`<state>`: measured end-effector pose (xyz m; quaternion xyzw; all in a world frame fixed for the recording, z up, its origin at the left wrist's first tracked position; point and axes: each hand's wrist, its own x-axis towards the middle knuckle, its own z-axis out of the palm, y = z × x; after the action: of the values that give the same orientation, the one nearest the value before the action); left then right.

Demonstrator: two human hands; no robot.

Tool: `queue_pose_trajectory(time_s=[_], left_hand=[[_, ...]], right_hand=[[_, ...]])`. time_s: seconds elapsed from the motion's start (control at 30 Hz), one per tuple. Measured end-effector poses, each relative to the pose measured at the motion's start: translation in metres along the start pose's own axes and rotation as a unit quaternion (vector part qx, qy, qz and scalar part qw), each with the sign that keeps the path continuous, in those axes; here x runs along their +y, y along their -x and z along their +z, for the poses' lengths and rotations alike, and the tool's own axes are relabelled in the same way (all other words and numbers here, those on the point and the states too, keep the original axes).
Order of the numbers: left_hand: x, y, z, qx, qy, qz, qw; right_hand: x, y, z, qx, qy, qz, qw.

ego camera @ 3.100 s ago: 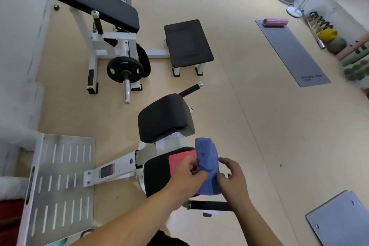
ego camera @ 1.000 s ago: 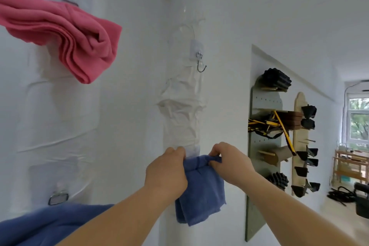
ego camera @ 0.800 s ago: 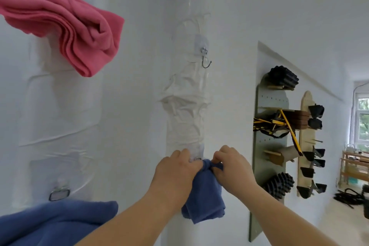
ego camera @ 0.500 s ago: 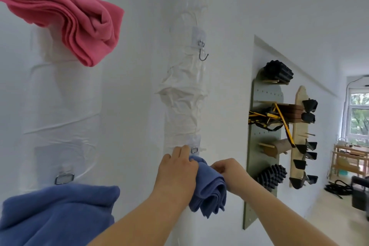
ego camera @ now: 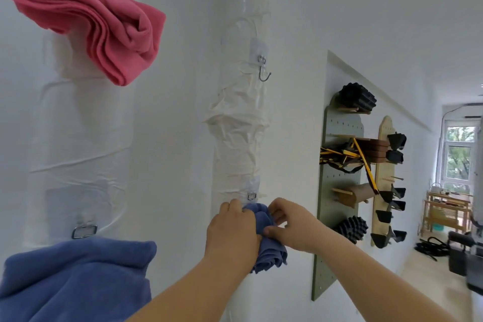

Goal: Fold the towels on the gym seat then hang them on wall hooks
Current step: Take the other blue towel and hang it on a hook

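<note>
Both my hands grip a folded blue towel (ego camera: 269, 248) pressed to the white wall just under a small lower hook (ego camera: 251, 195). My left hand (ego camera: 232, 232) covers the towel's left side. My right hand (ego camera: 290, 225) pinches its top right edge. The towel's lower end hangs bunched below my fingers. Whether it catches on the hook is hidden by my hands. A bare metal hook (ego camera: 263, 70) sits higher on the same taped strip. A folded pink towel (ego camera: 99, 23) hangs at the upper left. Another blue towel (ego camera: 75, 277) hangs at the lower left under a metal hook loop (ego camera: 84, 230).
A grey-green pegboard (ego camera: 337, 191) with black foam rollers, yellow-black bands and wooden blocks is mounted to the right. A wooden rack (ego camera: 384, 185) with black clips hangs beyond it. Far right, a window (ego camera: 458, 154) and a wooden table stand at the room's end.
I went from the gym seat to the wall with the blue towel. Over the last second my hands lifted it to the lower hook and bunched it tighter.
</note>
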<state>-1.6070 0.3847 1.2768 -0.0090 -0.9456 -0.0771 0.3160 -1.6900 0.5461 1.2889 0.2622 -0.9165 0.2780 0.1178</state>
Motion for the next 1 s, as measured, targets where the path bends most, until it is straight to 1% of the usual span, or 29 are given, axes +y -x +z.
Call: queue_pose_trajectory(time_s=[0.13,0.23,0.27,0.37,0.43,0.57,0.7,0.77,0.87,1.0], left_hand=[[-0.002,0.003,0.017,0.035,0.038,-0.014,0.999],[0.002,0.007,0.022,0.046,0.070,-0.022,0.996],[0.004,0.009,0.028,0.056,0.065,-0.026,0.996],[0.010,0.015,0.030,0.057,0.104,-0.056,0.991],[0.010,0.018,0.033,0.069,0.104,-0.061,0.990],[0.006,0.019,0.029,0.063,0.102,-0.045,0.992],[0.006,0.019,0.028,0.053,0.102,-0.043,0.992],[0.004,0.020,0.032,0.059,0.116,-0.045,0.990],[0.003,0.020,0.039,0.066,0.124,-0.049,0.989],[0.006,0.018,0.045,0.079,0.124,-0.064,0.987]], right_hand=[[0.006,-0.002,0.018,0.050,-0.053,-0.020,0.997],[0.011,-0.001,0.023,0.065,-0.078,-0.028,0.994],[0.011,0.001,0.024,0.064,-0.089,-0.028,0.994],[0.010,0.008,0.025,0.037,-0.131,-0.016,0.991],[0.008,0.012,0.024,0.014,-0.140,-0.008,0.990],[0.003,0.013,0.019,-0.014,-0.100,-0.005,0.995],[-0.001,0.017,0.004,-0.055,-0.169,0.002,0.984],[-0.001,0.020,0.002,-0.061,-0.164,-0.010,0.984],[0.002,0.018,0.011,-0.027,-0.110,-0.033,0.993],[0.010,0.013,0.027,0.028,-0.116,-0.041,0.992]])
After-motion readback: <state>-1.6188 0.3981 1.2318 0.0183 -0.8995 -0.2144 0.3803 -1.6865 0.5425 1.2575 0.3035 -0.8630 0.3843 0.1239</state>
